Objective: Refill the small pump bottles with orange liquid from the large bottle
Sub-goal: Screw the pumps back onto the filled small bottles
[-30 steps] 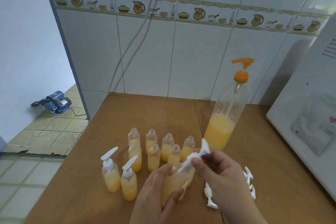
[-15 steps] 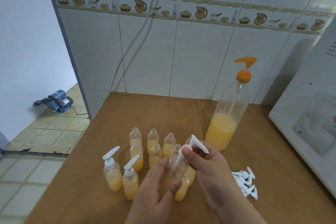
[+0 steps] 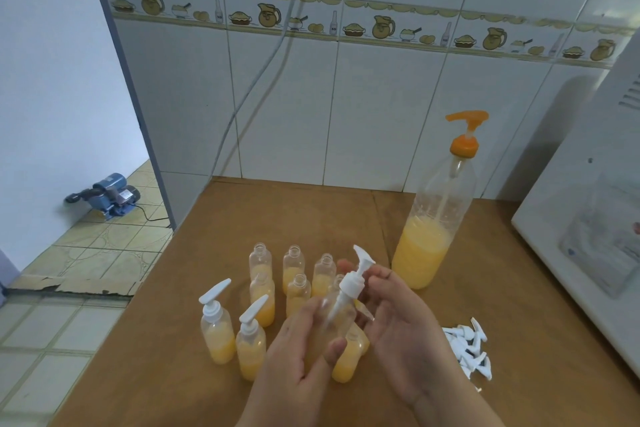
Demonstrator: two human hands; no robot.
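My right hand point(image 3: 403, 333) pinches a white pump top point(image 3: 354, 282) by its collar, fingertips closed on it, the nozzle pointing up and away from me and its thin dip tube slanting down into the neck of the small bottle point(image 3: 341, 340) I hold. My left hand point(image 3: 301, 354) is wrapped around that bottle, thumb across its front, gripping it tilted above the brown tabletop point(image 3: 304, 211); orange liquid sits in its lower part and the upper part is clear. Just to my left of it stand two small bottles already capped with white pumps point(image 3: 217, 326), both partly filled with orange. Behind my hands is a cluster of open small bottles point(image 3: 293, 263), no tops on, each holding some orange liquid; how many are hidden behind my fingers I cannot tell. To my right, on the table, lies a heap of loose white pump tops point(image 3: 469, 348). Farther back on the right stands the large bottle point(image 3: 434, 218), upright, with an orange pump on top and orange liquid filling roughly its lower third. A white appliance point(image 3: 588, 218) stands at the right edge, against the tiled wall point(image 3: 381, 107).
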